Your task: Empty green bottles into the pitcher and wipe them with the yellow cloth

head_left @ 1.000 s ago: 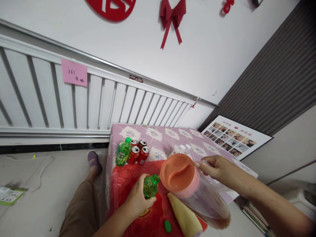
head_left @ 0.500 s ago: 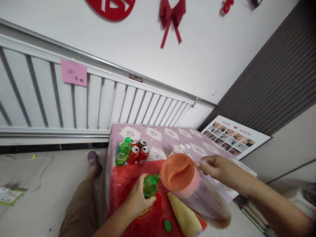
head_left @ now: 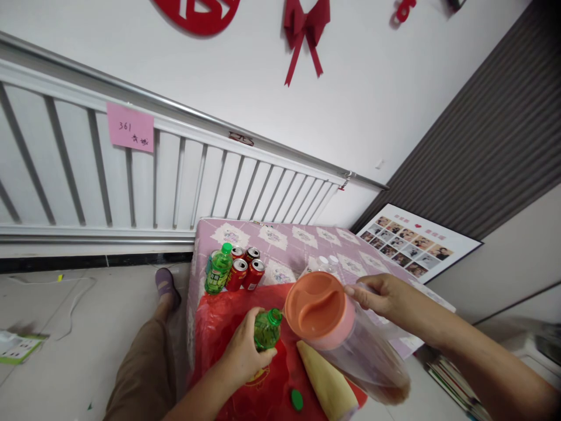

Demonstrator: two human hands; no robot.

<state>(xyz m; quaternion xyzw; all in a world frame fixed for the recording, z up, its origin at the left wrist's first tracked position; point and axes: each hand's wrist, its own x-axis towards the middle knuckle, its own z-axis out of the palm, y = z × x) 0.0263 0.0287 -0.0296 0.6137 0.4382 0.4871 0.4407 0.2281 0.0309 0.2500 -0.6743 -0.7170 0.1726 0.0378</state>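
- White metal radiator (head_left: 118,202), flat vertical ribs; square-cornered pink paper note (head_left: 130,127) on it, handwritten "361".
- Desk (head_left: 256,231): lilac cloth cover, pale ornamental patches.
- Capped green bottle (head_left: 218,270): upright, translucent plastic, printed label. Just right of it, four metal cans (head_left: 254,275), cylindrical, mostly red, grouped closely.
- Red plastic sheet (head_left: 219,327): glossy, creased, spread over the near part of the desk.
- Left hand (head_left: 248,351): fingers curled partway around the open green bottle, thumb against its near side; far fingertips hidden.
- Open green bottle (head_left: 266,331): translucent, round threaded neck, uncapped. Located above the red sheet, tilted, mouth just beside the pitcher lid's left edge; contact cannot be told.
- Green cap (head_left: 297,400): small, round, on the red sheet.
- Yellowish tapered piece (head_left: 326,383): smooth, matte, partly beneath the pitcher; material unclear.
- Pitcher (head_left: 359,351): clear, smooth body, tilted with lid toward the bottle; brownish liquid toward the base. Orange lid (head_left: 315,304), round, with a curved recess; pink collar.
- Clear bottles (head_left: 333,262): white caps, behind the pitcher, partly hidden.
- Right hand (head_left: 385,295): fingers closed around the pitcher's handle, thumb extended along its top near the collar.
- Photo board (head_left: 421,234): flat, rectangular, dark-edged, beside the grey ribbed panel (head_left: 473,111).
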